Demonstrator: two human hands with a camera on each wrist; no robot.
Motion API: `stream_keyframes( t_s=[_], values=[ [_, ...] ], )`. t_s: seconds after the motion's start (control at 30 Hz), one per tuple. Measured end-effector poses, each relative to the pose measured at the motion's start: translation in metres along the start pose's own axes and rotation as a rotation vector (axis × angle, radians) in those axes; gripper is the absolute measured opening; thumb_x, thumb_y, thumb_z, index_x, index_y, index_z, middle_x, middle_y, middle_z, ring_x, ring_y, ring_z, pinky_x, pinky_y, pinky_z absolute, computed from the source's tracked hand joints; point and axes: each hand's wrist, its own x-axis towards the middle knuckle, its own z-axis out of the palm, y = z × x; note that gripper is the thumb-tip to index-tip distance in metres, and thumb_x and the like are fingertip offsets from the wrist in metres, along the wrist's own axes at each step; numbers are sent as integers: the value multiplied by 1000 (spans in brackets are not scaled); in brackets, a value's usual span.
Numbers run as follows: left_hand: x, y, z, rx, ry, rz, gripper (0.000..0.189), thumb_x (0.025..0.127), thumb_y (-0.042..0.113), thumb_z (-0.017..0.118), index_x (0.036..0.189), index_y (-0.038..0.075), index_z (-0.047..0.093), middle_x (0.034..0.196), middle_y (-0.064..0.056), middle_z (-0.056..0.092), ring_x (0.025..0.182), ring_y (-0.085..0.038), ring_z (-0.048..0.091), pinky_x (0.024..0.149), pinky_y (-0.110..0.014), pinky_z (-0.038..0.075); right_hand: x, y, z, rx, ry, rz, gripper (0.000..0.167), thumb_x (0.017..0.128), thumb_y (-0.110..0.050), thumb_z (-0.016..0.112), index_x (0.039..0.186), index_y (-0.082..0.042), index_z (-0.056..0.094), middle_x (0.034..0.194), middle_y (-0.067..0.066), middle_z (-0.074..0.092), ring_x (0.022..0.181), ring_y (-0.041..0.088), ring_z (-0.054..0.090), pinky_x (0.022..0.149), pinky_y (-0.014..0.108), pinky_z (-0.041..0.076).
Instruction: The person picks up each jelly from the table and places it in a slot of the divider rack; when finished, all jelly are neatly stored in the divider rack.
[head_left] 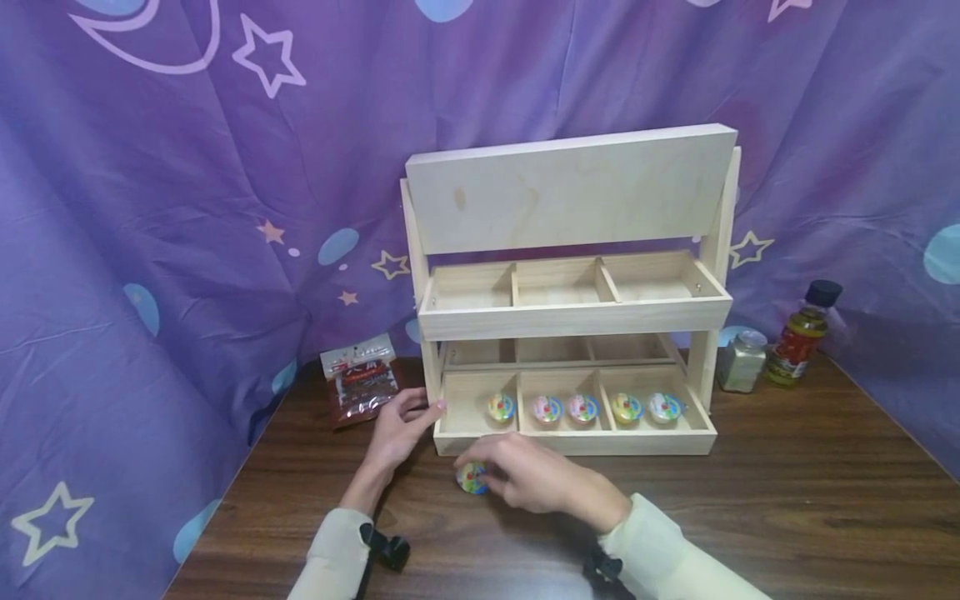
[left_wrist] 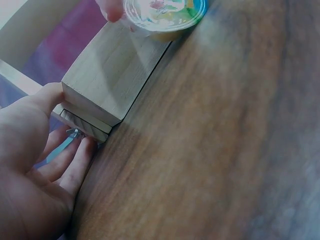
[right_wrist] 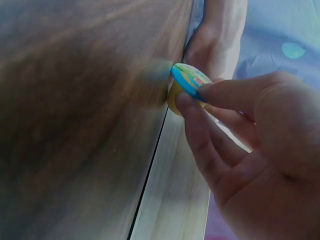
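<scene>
My right hand pinches a small jelly cup with a printed foil lid, in front of the shelf's lower left corner. In the right wrist view the jelly cup shows a yellow body and a blue lid rim, between thumb and fingertips. At the left end of the wooden two-tier shelf, my left hand holds the lower corner. The left wrist view shows its thumb on the corner and its fingers along the side. Several jelly cups sit in the lower tray, one in the left compartment, two each in the others.
A red-brown spice packet leans at the back left, beside the left hand. Right of the shelf stand a glass jar and a dark-capped bottle. A purple curtain hangs behind the brown wooden table.
</scene>
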Motion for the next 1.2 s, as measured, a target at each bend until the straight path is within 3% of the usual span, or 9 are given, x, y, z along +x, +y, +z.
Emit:
stream_keyframes(
  t_s=[0.3, 0.53, 0.7, 0.77, 0.83, 1.0, 1.2],
  values=[
    [-1, 0, -1, -2, 5, 3, 55, 97, 33, 83, 142, 8, 65, 142, -22, 70, 127, -36, 71, 109, -51, 59, -2, 0, -1, -13, 13, -9, 47, 96, 1, 73, 141, -10, 68, 133, 3, 78, 115, 16, 76, 105, 32, 62],
    [-2, 1, -1, -4, 2, 8, 55, 97, 33, 83, 142, 8, 65, 142, -22, 70, 127, -37, 71, 110, -52, 58, -1, 1, -1, 58, 23, -33, 53, 95, 10, 65, 140, -15, 70, 136, -2, 76, 113, 11, 75, 103, 26, 61],
    [-1, 1, 0, -3, 1, 4, 55, 97, 34, 83, 142, 8, 65, 142, -21, 70, 127, -36, 71, 109, -50, 59, 0, 2, 0, 85, 32, -5, 42, 100, 4, 64, 139, -12, 71, 136, 1, 77, 118, 11, 74, 110, 28, 58],
    [-1, 1, 0, -4, 1, 1, 55, 97, 34, 83, 143, 9, 65, 142, -20, 70, 127, -35, 71, 109, -50, 59, 0, 1, 0, 101, 32, 13, 36, 102, -1, 67, 136, -11, 72, 131, 1, 78, 117, 10, 74, 109, 28, 59],
    [-1, 1, 0, -6, -2, 4, 55, 97, 34, 83, 143, 9, 65, 143, -20, 70, 127, -35, 71, 108, -49, 59, 0, 1, 0, 136, 29, 29, 34, 101, -7, 73, 134, -10, 73, 127, 2, 79, 106, 6, 75, 99, 24, 62],
    [-2, 1, 0, -13, -4, 12, 57, 97, 35, 83, 143, 8, 64, 143, -21, 70, 128, -36, 70, 109, -50, 59, 1, 1, -1, 181, 32, 47, 49, 88, -21, 92, 131, -9, 73, 118, 1, 78, 83, -2, 69, 77, 14, 61],
    [-2, 1, 0, 1, 1, 3, 56, 97, 35, 83, 143, 9, 65, 143, -20, 70, 129, -36, 70, 109, -50, 59, 2, 1, 0, 76, 90, 21, 50, 84, -17, 93, 129, -8, 73, 116, 1, 78, 90, 2, 67, 81, 16, 59]
  ],
)
